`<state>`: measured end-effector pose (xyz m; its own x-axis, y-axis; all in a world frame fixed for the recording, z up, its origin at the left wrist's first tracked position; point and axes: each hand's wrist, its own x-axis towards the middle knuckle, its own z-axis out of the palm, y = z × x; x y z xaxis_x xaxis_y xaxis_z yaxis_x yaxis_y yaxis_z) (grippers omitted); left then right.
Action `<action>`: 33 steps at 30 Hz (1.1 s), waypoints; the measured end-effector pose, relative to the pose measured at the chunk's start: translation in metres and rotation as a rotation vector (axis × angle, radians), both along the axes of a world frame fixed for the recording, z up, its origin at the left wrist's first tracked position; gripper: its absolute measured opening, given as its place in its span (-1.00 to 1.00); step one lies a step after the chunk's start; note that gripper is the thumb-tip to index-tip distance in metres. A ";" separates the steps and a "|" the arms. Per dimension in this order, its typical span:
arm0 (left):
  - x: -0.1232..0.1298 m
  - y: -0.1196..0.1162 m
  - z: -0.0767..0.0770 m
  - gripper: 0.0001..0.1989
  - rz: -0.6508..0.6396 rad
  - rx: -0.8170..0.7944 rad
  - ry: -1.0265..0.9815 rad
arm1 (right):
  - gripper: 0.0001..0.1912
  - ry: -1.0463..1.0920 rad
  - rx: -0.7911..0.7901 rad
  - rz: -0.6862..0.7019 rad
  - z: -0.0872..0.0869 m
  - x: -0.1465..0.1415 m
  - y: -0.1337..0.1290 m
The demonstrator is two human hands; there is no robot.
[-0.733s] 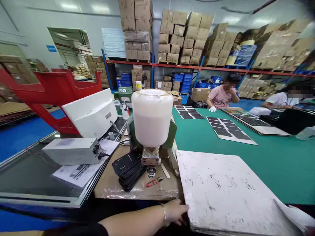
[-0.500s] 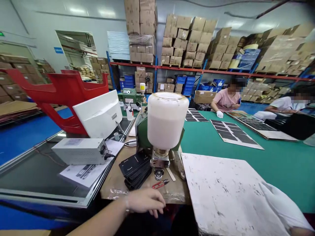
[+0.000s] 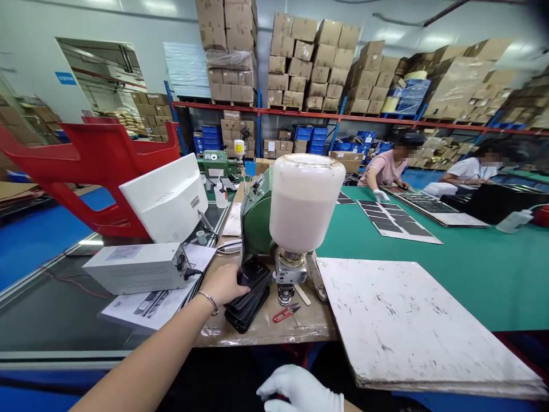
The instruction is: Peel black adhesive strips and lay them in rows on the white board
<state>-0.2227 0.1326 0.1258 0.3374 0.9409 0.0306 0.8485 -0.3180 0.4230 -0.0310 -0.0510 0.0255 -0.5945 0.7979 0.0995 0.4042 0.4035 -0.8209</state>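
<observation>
At six o'clock our gloved right hand [image 3: 297,390] hangs relaxed, nothing visible in it; beyond, our left hand [image 3: 223,284] touches, gripping or not we cannot tell, black panels [image 3: 249,303], likely light, stiff, slick, best edge-held, at nine o'clock from the metal nozzle [image 3: 286,293].

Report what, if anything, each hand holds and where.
The left hand touches the left edge of the black panel stack; a firm grip cannot be told. The gloved right hand shows nothing held.

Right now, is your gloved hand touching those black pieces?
No, the gloved right hand is apart from the black pieces, which the bare left hand is touching instead.
</observation>
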 end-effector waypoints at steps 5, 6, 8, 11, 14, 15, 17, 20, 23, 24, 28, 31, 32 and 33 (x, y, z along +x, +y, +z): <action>-0.005 0.011 -0.005 -0.55 0.004 -0.021 -0.004 | -0.63 0.003 -0.128 0.064 -0.025 -0.003 0.000; -0.007 0.012 -0.006 -0.56 0.006 -0.031 -0.013 | -0.62 -0.004 -0.160 0.084 -0.029 -0.003 0.001; -0.008 0.014 -0.007 -0.59 0.015 -0.054 -0.034 | -0.64 -0.026 -0.236 0.128 -0.035 -0.004 0.002; -0.010 0.014 -0.008 -0.60 0.037 -0.084 -0.059 | -0.67 -0.085 -0.317 0.151 -0.037 -0.006 0.004; -0.010 0.014 -0.008 -0.60 0.046 -0.107 -0.078 | -0.67 -0.124 -0.318 0.150 -0.033 -0.006 0.005; -0.010 0.015 -0.008 -0.61 0.046 -0.114 -0.084 | -0.67 -0.119 -0.309 0.149 -0.032 -0.006 0.005; -0.010 0.016 -0.008 -0.61 0.046 -0.127 -0.094 | -0.66 -0.085 -0.290 0.147 -0.031 -0.004 0.004; -0.010 0.017 -0.006 -0.60 0.047 -0.145 -0.106 | -0.60 -0.019 -0.282 0.146 -0.034 -0.002 0.002; -0.010 0.017 -0.003 -0.60 0.036 -0.160 -0.123 | -0.57 0.001 -0.278 0.120 -0.034 0.001 0.001; -0.010 0.017 -0.002 -0.60 0.028 -0.165 -0.131 | -0.57 -0.003 -0.274 0.106 -0.034 0.002 0.000; -0.007 0.015 0.005 -0.63 0.014 -0.175 -0.171 | -0.59 0.010 -0.282 0.065 -0.030 0.004 -0.002; -0.005 0.011 0.014 -0.65 0.041 -0.164 -0.202 | -0.60 0.021 -0.304 0.048 -0.028 0.004 -0.003; -0.006 0.008 0.018 -0.65 0.051 -0.158 -0.214 | -0.61 0.017 -0.304 0.043 -0.027 0.004 -0.003; -0.007 0.005 0.021 -0.65 0.061 -0.151 -0.227 | -0.62 0.014 -0.299 0.038 -0.027 0.005 -0.003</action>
